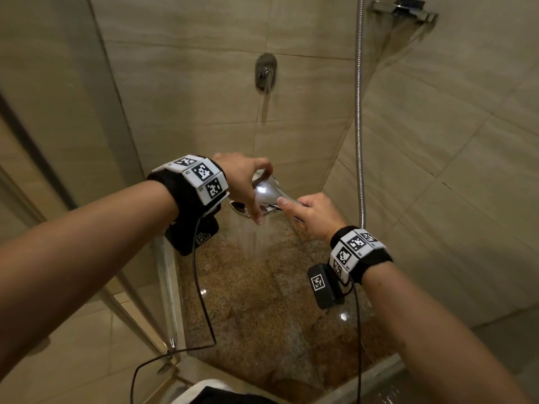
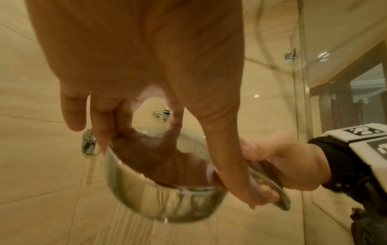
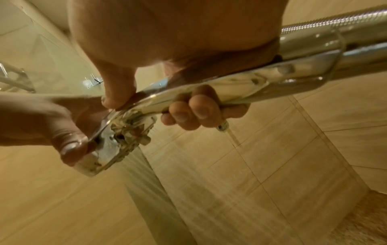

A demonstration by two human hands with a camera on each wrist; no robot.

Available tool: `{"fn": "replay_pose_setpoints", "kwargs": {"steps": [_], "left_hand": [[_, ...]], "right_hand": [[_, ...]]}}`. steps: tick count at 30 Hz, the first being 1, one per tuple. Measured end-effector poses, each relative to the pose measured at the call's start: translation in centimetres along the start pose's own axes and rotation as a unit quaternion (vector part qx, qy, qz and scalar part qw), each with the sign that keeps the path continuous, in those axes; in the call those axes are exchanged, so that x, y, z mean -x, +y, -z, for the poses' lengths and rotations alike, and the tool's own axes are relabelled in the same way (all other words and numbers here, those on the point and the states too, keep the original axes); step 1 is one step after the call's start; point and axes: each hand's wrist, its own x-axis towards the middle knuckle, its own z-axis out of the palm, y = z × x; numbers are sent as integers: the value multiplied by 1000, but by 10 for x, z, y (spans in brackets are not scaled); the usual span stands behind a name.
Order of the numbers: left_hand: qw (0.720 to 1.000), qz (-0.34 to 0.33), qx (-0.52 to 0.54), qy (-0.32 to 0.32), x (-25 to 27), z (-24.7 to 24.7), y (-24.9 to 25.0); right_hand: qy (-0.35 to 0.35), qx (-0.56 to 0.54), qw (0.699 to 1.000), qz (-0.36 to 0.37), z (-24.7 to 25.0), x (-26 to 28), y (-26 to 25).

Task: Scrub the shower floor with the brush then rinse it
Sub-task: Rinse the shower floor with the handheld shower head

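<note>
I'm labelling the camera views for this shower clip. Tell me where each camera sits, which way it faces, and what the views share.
Head: worn on the head, facing forward and down at the speckled shower floor; both forearms, left hand and right hand show.
Left wrist: under the left hand, looking along its fingers gripping the round shower head.
Right wrist: under the right hand, looking along the chrome handle it grips.
Shared: all three show the shower head, its spray, and both hands.

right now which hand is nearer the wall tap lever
Left. The left hand grips the shower head's round face, just below the wall tap lever; the right hand grips its handle, further from the wall.
</note>
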Motion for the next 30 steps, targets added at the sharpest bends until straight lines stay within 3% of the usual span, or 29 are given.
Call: {"fn": "replay_pose_setpoints", "kwargs": {"steps": [7,16,30], "left_hand": [[998,5,8,-63,0,26,-3],[999,1,-29,-38,6,48,-5],[996,-12,-80,23,16,55,2]], "right_hand": [[-50,-91,995,0,8,2,-21],[-19,-191,981,12,-8,1,-27],[38,-225,972,64,-12,8,-33]]}}
